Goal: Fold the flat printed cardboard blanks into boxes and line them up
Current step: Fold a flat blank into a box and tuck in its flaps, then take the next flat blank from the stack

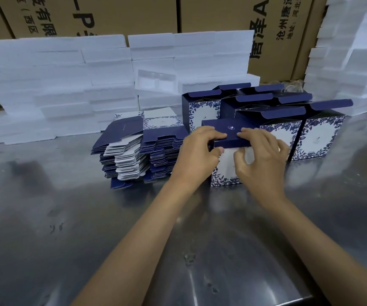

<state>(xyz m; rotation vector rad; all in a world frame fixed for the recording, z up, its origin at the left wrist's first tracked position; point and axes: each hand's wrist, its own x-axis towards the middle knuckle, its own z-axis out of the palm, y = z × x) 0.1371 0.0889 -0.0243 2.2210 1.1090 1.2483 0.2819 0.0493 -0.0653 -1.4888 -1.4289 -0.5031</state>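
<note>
Both forearms reach to 12 o'clock; left hand and right hand curl onto box, fingertips pressing its navy lid flap shut. Step: closing. Next, likely, it joins finished boxes at 1 o'clock; blanks wait at 11.

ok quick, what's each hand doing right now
Left hand: gripping the left end of the box, fingers curled over its navy lid.
Right hand: gripping the same box's right side.

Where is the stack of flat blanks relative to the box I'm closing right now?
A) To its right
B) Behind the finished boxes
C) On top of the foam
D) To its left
D: the stack of flat blanks lies on the metal table, left of the box both hands hold.
</note>
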